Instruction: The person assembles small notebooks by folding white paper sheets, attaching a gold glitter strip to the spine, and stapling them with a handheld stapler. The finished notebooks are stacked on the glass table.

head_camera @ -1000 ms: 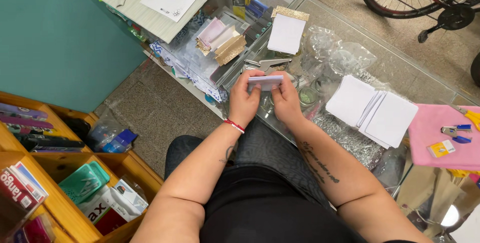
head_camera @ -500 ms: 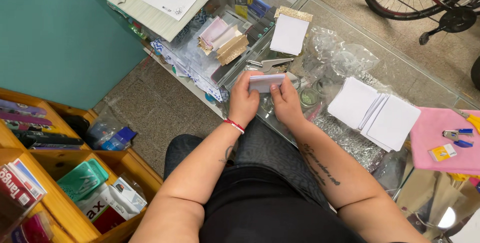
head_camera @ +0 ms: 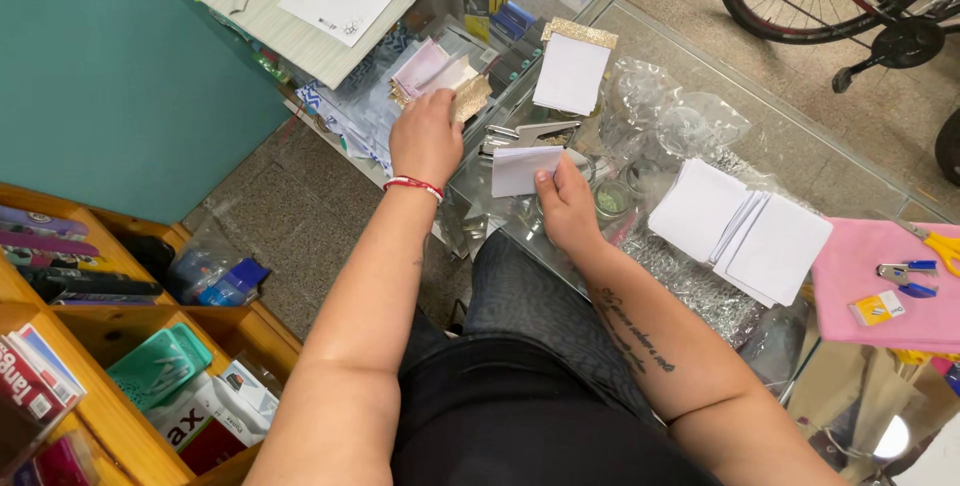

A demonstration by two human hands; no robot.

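Your right hand pinches a small white card by its lower right corner, fingers clenched on the edge so that the face of the card stays flat and readable above the glass tabletop. The card hangs just in front of the stapler, which lies on the glass with its mouth toward you, within short reach of the held card. Your left hand is extended to the pile of gold glitter pieces and pink slips; its fingers curl onto the glitter piece, but you cannot tell from this view whether they have closed on it or only touch it. A glitter-backed white card lies apart beyond the stapler. A fanned stack of white cards sits to your right, near the holding hand, on clear plastic wrap. Scissors and small clips rest on the pink sheet at the far right, well apart from both hands.
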